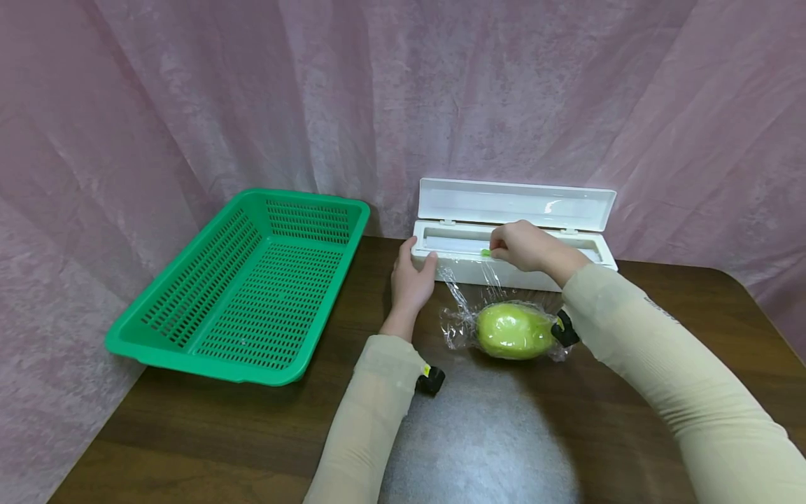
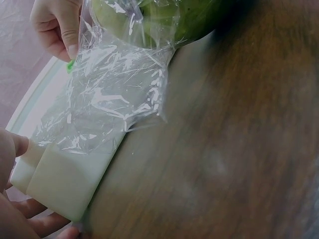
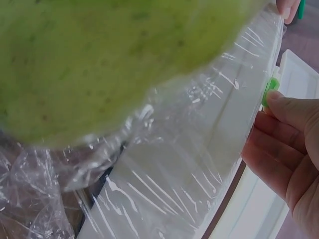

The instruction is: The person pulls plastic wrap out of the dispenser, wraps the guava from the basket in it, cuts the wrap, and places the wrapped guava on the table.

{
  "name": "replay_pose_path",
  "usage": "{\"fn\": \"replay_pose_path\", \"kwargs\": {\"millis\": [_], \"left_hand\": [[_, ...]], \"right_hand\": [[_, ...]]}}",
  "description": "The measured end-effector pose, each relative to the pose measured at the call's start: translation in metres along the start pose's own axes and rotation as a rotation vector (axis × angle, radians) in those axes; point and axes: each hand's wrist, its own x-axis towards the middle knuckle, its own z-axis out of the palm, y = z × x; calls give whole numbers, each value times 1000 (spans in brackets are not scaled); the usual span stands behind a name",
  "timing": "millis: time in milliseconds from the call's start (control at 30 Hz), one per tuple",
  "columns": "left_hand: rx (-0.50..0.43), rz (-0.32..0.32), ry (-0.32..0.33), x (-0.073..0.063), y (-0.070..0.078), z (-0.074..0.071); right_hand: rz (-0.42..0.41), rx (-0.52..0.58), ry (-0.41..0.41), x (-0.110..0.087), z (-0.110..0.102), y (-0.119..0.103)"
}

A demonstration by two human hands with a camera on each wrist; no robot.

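A white cling film dispenser (image 1: pixel 504 269) stands on the table with its lid (image 1: pixel 516 203) raised. My left hand (image 1: pixel 412 281) holds its left end between thumb and fingers. On the dispenser's front rim, my right hand (image 1: pixel 525 245) pinches the small green slide cutter (image 3: pixel 270 92) between thumb and index finger. Clear cling film (image 2: pixel 107 94) stretches from the dispenser to a green oval fruit (image 1: pixel 513 330), which lies wrapped in film on the table in front. Bunched film sticks out at both ends of the fruit. Its exact kind I cannot tell.
To the left, a green plastic basket (image 1: pixel 364 224) with slotted walls rests on the brown wooden table (image 1: pixel 252 427). A pink curtain (image 1: pixel 327 91) hangs behind the table. Each wrist carries a small black camera.
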Motion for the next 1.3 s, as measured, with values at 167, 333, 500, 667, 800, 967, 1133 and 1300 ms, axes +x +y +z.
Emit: {"fn": "replay_pose_path", "kwargs": {"millis": [167, 333, 500, 667, 800, 967, 1133, 1300], "left_hand": [[3, -2, 5, 0, 0, -1], [1, -7, 3, 0, -1, -1], [4, -4, 1, 0, -2, -1], [6, 7, 8, 0, -2, -1], [3, 10, 7, 0, -2, -1], [2, 10, 7, -1, -1, -1], [4, 11, 6, -1, 0, -1], [0, 9, 0, -1, 1, -1]], "right_hand": [[-1, 2, 7, -1, 0, 2], [3, 7, 10, -2, 1, 3], [8, 4, 12, -3, 1, 4], [7, 4, 17, -5, 1, 4], [10, 10, 18, -5, 0, 4], [21, 10, 17, -7, -1, 4], [21, 8, 19, -9, -1, 5], [20, 13, 21, -10, -1, 6]]}}
